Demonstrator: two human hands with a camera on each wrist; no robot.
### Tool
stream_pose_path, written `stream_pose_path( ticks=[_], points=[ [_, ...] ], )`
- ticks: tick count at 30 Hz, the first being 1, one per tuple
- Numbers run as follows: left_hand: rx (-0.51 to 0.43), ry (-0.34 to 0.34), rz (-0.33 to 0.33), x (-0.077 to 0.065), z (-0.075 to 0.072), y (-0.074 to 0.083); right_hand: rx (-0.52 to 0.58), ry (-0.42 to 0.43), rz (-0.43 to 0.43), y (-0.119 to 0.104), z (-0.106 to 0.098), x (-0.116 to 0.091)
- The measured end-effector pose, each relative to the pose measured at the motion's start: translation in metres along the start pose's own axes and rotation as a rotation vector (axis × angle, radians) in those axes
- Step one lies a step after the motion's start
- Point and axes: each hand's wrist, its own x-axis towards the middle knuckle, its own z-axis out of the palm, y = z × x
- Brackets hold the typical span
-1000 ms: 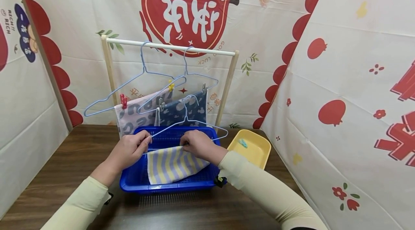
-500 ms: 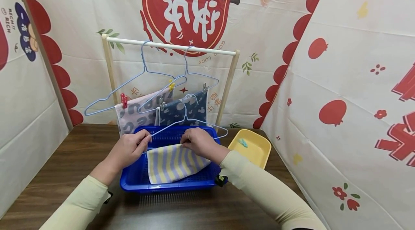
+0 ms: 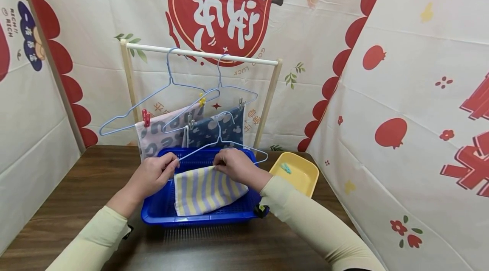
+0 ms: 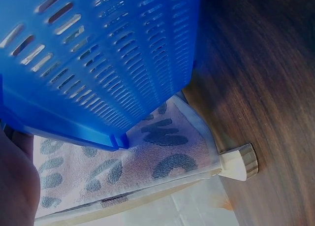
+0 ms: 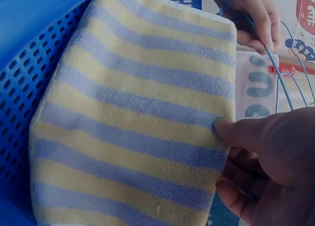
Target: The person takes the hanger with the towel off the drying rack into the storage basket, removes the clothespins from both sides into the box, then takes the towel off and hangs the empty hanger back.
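Note:
My left hand (image 3: 158, 173) grips the left corner of a light blue wire hanger (image 3: 218, 138), whose hook points up above the blue basket (image 3: 198, 221). The thumb and fingers of my right hand (image 3: 237, 165) pinch the upper edge of a yellow and lavender striped towel (image 3: 206, 190), which hangs down over the basket. In the right wrist view the thumb presses on the face of the towel (image 5: 133, 108), with the fingers behind its edge. Beyond it, the left hand (image 5: 256, 19) holds the hanger wire. The left wrist view mostly shows the basket's slotted wall (image 4: 113, 63).
Behind the basket stands a rack with a white rail (image 3: 198, 54). Two hangers on it carry a pink patterned towel (image 3: 160, 135) and a dark blue one (image 3: 217, 131), clipped by clothespins. A yellow tray (image 3: 305, 177) at right holds a teal clothespin (image 3: 285, 168).
The right hand has risen slightly, drawing the striped towel's upper edge up with it. The left hand and the hanger stay nearly where they were.

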Motion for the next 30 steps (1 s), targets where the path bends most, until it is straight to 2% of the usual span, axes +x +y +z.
stream_pose_path(
  ticks=[7, 18, 30],
  points=[
    [-0.001, -0.006, -0.014, 0.0006, -0.0001, -0.0006, 0.001, -0.033, -0.011, -0.0003, 0.0001, -0.0008],
    [0.004, 0.015, 0.004, 0.0008, 0.0006, -0.0047, -0.027, 0.061, -0.124, 0.0030, -0.0020, -0.0010],
    [0.017, 0.021, 0.001, 0.0026, -0.0023, -0.0032, -0.004, 0.139, -0.088, 0.0006, -0.0078, -0.0008]
  ],
)
